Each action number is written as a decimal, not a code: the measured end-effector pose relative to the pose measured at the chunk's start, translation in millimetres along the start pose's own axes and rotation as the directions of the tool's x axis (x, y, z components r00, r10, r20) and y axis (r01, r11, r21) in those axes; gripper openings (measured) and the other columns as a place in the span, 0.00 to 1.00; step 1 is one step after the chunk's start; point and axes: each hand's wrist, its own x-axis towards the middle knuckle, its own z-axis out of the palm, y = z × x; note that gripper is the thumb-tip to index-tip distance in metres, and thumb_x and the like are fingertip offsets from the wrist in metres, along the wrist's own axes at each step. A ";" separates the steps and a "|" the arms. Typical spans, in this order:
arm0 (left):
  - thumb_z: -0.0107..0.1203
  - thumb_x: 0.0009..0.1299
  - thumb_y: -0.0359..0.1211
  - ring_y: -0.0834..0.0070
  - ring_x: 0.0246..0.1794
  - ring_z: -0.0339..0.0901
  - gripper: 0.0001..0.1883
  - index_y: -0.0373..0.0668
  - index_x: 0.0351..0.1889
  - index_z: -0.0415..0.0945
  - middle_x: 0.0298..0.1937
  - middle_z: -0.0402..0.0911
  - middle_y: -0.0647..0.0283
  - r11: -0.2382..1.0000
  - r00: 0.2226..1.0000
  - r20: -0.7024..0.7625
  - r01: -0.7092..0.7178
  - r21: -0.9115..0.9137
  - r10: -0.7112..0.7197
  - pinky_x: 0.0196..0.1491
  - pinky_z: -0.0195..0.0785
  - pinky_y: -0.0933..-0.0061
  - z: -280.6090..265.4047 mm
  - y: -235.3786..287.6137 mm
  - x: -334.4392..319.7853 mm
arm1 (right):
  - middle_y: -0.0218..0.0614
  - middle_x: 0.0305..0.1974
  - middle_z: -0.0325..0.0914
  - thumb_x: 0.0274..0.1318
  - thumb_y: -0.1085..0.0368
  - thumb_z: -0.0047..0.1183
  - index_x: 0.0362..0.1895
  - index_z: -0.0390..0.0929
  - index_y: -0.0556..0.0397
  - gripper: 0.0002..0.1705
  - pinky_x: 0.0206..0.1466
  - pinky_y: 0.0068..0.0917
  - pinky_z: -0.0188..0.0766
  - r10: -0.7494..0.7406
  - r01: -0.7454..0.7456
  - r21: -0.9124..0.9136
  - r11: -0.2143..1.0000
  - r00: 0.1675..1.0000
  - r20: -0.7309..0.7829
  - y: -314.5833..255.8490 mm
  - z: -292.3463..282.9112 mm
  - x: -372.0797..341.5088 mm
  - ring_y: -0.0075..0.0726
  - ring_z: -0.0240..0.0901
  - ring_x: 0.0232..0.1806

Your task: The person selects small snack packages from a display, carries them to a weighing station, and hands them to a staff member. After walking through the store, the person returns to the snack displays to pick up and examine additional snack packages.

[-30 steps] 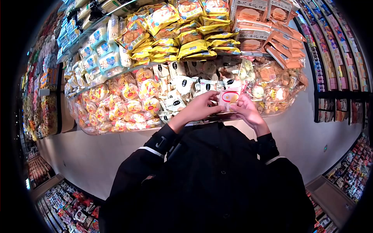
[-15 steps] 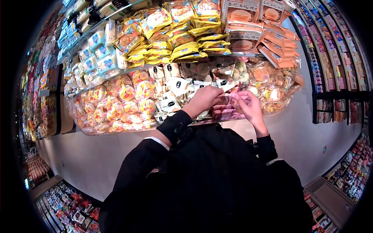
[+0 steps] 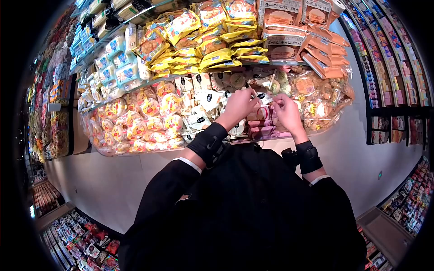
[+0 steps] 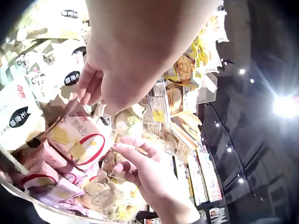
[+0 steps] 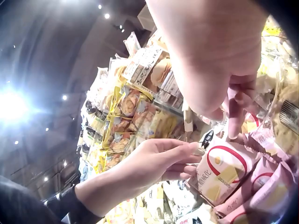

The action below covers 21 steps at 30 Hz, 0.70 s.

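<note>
A pink-and-white snack packet (image 5: pixel 222 170) with a red ring on its front leans over similar pink packets (image 4: pixel 49 163) in the bin. At one end of it, my left hand (image 3: pixel 242 107) pinches the edge between thumb and fingers. My right hand (image 3: pixel 288 115) is at the opposite end, its thumb and fingertips together at the packet's corner. Both wrist views show the printed front between the two hands. From the head camera, the left hand covers part of the packet.
White packets with black ovals (image 3: pixel 199 119) lie left of the hands, and round wrapped cakes (image 3: pixel 153 106) beyond them. Clear-bagged biscuits (image 3: pixel 316 108) are to the right. Yellow bags (image 3: pixel 217 45) and orange bags (image 3: pixel 325 54) are stacked behind. The bin's clear front rim (image 3: pixel 131 153) runs nearest my body.
The packet was held up facing the head camera, then tipped so its front was hidden. Now it is lower among the pink packets with its ring showing again, and the hands are farther apart.
</note>
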 end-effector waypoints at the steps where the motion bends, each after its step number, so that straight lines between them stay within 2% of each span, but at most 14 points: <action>1: 0.59 0.60 0.38 0.55 0.32 0.80 0.14 0.35 0.36 0.77 0.29 0.81 0.51 0.998 0.999 -0.024 0.032 0.058 -0.030 0.36 0.72 0.62 4.0 1.9 4.1 | 0.40 0.28 0.79 0.54 0.70 0.52 0.40 0.74 0.60 0.09 0.28 0.24 0.69 0.009 -0.009 0.052 0.999 1.000 -0.009 4.0 2.2 0.2 0.26 0.74 0.22; 2: 0.60 0.59 0.38 0.56 0.32 0.80 0.15 0.35 0.35 0.76 0.29 0.81 0.51 0.991 0.997 -0.050 0.064 0.116 -0.059 0.36 0.73 0.62 8.1 3.8 7.4 | 0.40 0.28 0.79 0.54 0.70 0.52 0.40 0.74 0.60 0.09 0.28 0.24 0.69 0.010 -0.009 0.052 0.999 1.000 -0.008 8.5 3.3 0.7 0.26 0.74 0.22; 4: 0.61 0.58 0.39 0.56 0.32 0.80 0.16 0.36 0.35 0.75 0.28 0.81 0.51 0.989 0.993 -0.055 0.113 0.097 -0.108 0.36 0.73 0.62 10.7 11.8 12.7 | 0.44 0.29 0.79 0.53 0.69 0.51 0.38 0.74 0.59 0.08 0.33 0.31 0.73 0.134 -0.144 0.190 0.971 0.989 0.065 10.0 3.7 1.9 0.40 0.79 0.28; 5: 0.61 0.57 0.40 0.57 0.32 0.80 0.16 0.37 0.34 0.75 0.28 0.81 0.51 0.984 0.986 -0.059 0.161 0.079 -0.156 0.36 0.73 0.62 11.6 15.0 14.9 | 0.44 0.29 0.79 0.53 0.69 0.51 0.38 0.74 0.59 0.08 0.33 0.31 0.73 0.137 -0.148 0.192 0.970 0.988 0.066 11.0 3.2 1.6 0.40 0.79 0.28; 7: 0.62 0.56 0.39 0.58 0.30 0.80 0.17 0.37 0.34 0.73 0.27 0.80 0.52 0.982 0.982 -0.065 0.178 0.057 -0.175 0.35 0.72 0.63 15.9 15.8 19.1 | 0.40 0.27 0.77 0.55 0.71 0.49 0.40 0.73 0.61 0.08 0.26 0.25 0.71 0.178 -0.238 0.385 0.892 0.967 0.185 5.4 -2.0 1.4 0.31 0.77 0.23; 8: 0.63 0.55 0.38 0.59 0.29 0.79 0.16 0.37 0.34 0.73 0.26 0.80 0.54 0.987 0.982 -0.105 0.160 0.022 -0.156 0.34 0.72 0.64 17.8 16.3 21.3 | 0.38 0.28 0.76 0.57 0.71 0.48 0.42 0.71 0.62 0.09 0.22 0.21 0.68 0.162 -0.222 0.397 0.891 0.970 0.180 1.4 -4.0 0.9 0.26 0.75 0.20; 10: 0.64 0.54 0.36 0.62 0.25 0.77 0.16 0.36 0.33 0.72 0.22 0.77 0.57 0.993 0.981 -0.157 0.104 -0.049 -0.111 0.32 0.70 0.66 18.4 18.0 24.4 | 0.38 0.29 0.76 0.57 0.71 0.48 0.42 0.71 0.62 0.09 0.22 0.21 0.68 0.166 -0.223 0.415 0.882 0.972 0.169 1.1 -5.6 0.6 0.26 0.75 0.20; 14: 0.65 0.54 0.35 0.66 0.25 0.77 0.17 0.35 0.34 0.71 0.21 0.75 0.59 0.984 0.979 -0.161 0.102 -0.145 -0.125 0.31 0.69 0.68 10.4 15.3 24.9 | 0.39 0.32 0.77 0.58 0.71 0.48 0.42 0.72 0.62 0.09 0.24 0.21 0.68 0.193 -0.245 0.503 0.829 0.969 0.153 -4.0 -10.2 2.8 0.26 0.73 0.21; 16: 0.66 0.54 0.37 0.72 0.24 0.76 0.19 0.34 0.35 0.72 0.22 0.76 0.59 0.984 0.974 -0.213 0.038 -0.176 -0.076 0.30 0.69 0.71 -10.4 13.0 13.7 | 0.40 0.33 0.77 0.58 0.71 0.48 0.43 0.72 0.62 0.09 0.24 0.21 0.68 0.208 -0.262 0.516 0.816 0.965 0.160 -3.1 -9.8 4.4 0.25 0.72 0.21; 17: 0.68 0.54 0.38 0.77 0.24 0.75 0.21 0.34 0.37 0.72 0.28 0.76 0.59 0.956 0.963 -0.072 0.244 -0.160 -0.258 0.30 0.69 0.75 -27.0 11.5 8.6 | 0.40 0.34 0.77 0.59 0.71 0.48 0.43 0.72 0.61 0.09 0.25 0.20 0.68 0.224 -0.279 0.526 0.803 0.960 0.167 -3.0 -9.6 5.4 0.25 0.72 0.21; 19: 0.67 0.57 0.33 0.80 0.27 0.75 0.19 0.35 0.40 0.71 0.33 0.74 0.62 0.915 0.970 -0.060 0.199 -0.352 -0.234 0.29 0.68 0.81 -49.5 -4.3 -9.9 | 0.41 0.35 0.77 0.59 0.71 0.48 0.45 0.71 0.61 0.10 0.25 0.20 0.68 0.226 -0.280 0.528 0.802 0.960 0.166 -3.3 -8.0 6.5 0.25 0.72 0.21; 21: 0.64 0.58 0.24 0.81 0.29 0.76 0.19 0.37 0.45 0.68 0.35 0.71 0.65 0.790 0.970 0.035 0.217 -0.574 -0.241 0.29 0.68 0.85 -73.2 -16.5 -30.3 | 0.41 0.35 0.77 0.59 0.71 0.48 0.45 0.71 0.62 0.11 0.25 0.20 0.68 0.201 -0.270 0.548 0.791 0.962 0.185 1.6 -3.7 6.7 0.25 0.72 0.21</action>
